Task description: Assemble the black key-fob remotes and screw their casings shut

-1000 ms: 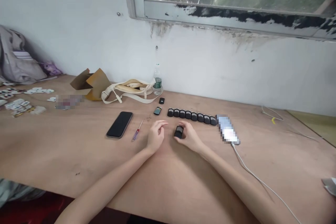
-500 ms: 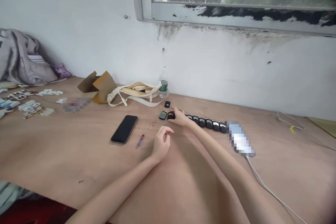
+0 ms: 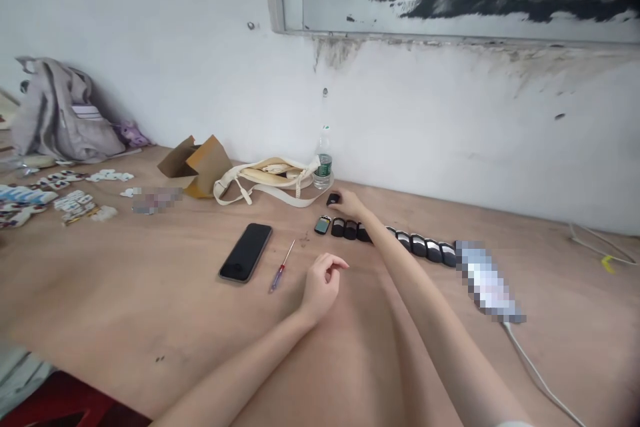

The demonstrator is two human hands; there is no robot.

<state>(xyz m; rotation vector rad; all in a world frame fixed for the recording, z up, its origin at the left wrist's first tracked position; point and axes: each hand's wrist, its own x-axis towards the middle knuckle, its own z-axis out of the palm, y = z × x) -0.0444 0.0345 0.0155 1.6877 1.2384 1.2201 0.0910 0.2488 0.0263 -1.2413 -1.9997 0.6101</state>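
My right hand [image 3: 351, 204] reaches far across the wooden table [image 3: 150, 307] and its fingertips close on a small black piece [image 3: 333, 199] lying near the water bottle [image 3: 323, 161]. Just in front of it runs a row of several small black devices [image 3: 400, 239], with an opened one showing a teal inside [image 3: 323, 225] at the row's left end. My left hand [image 3: 323, 280] rests on the table nearer me, fingers loosely curled and holding nothing. A small red and purple screwdriver [image 3: 281, 268] lies just to its left.
A black phone [image 3: 246, 251] lies face up left of the screwdriver. A cream bag [image 3: 270, 177] and torn cardboard [image 3: 195, 161] sit by the wall. Small white parts [image 3: 75, 203] are scattered far left near a grey bundle [image 3: 60, 113]. A white cable [image 3: 540, 373] trails right.
My right hand carried a black device from in front of me to the left end of the row, then reached further to the small black piece. The camera view shifted left.
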